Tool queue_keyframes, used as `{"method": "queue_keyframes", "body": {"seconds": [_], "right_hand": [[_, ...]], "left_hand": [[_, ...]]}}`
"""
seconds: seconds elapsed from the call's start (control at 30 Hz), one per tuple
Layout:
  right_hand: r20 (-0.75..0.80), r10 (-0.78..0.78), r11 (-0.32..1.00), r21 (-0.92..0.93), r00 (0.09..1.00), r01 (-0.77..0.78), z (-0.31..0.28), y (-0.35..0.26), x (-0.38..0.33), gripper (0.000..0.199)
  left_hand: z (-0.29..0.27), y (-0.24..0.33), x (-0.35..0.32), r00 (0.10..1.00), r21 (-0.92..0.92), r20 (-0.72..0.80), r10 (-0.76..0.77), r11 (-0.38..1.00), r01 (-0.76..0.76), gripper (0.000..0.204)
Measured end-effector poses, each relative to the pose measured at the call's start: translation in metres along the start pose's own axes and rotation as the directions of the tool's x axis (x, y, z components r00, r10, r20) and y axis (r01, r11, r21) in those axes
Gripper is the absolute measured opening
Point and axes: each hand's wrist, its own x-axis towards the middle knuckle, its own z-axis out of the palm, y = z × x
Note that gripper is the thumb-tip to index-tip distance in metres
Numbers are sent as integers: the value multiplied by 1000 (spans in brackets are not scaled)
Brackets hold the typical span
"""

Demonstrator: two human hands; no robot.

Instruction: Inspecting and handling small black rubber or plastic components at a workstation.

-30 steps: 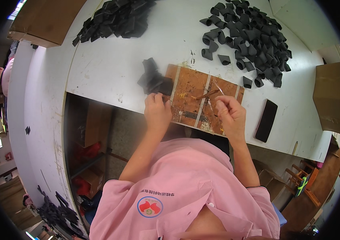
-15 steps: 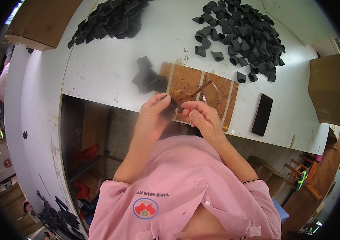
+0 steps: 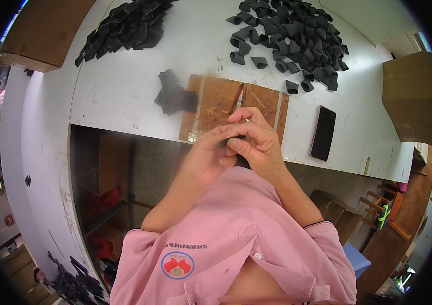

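My left hand (image 3: 206,156) and my right hand (image 3: 258,141) meet in front of my shirt, at the near edge of the table. Both are closed on one small black piece of sheet material (image 3: 242,161), mostly hidden by the fingers. Just beyond them lies a brown, stained board (image 3: 211,99) with pale strips across it. A thin brown stick (image 3: 236,97) rests on the board, its lower end behind my right fingers. Several flat black pieces (image 3: 171,94) overlap the board's left edge.
A heap of flat black pieces (image 3: 129,28) lies at the far left of the white table (image 3: 119,96). Black pieces curled into loops (image 3: 297,40) are heaped at the far right. A phone (image 3: 323,133) lies right of the board. Cardboard boxes (image 3: 411,96) stand at both sides.
My hands have come together around the black piece, my right fingers now overlapping my left. The stick on the board points more upright. The whole view has shifted slightly.
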Motion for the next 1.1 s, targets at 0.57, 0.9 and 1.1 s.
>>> {"method": "queue_keyframes", "body": {"seconds": [0.57,0.9,1.1], "right_hand": [[44,480,749,500,876,-435,-15,-12,7,12],[-274,-200,853,-522,941,29,-4,-15,5,32],[-193,-260,840,-529,946,122,4,-18,-1,20]], "left_hand": [[16,-2,-7,886,710,94,455,593,-380,10],[20,-11,-1,722,885,163,672,223,-408,2],[24,-13,-2,587,876,409,699,-122,-466,5]]}}
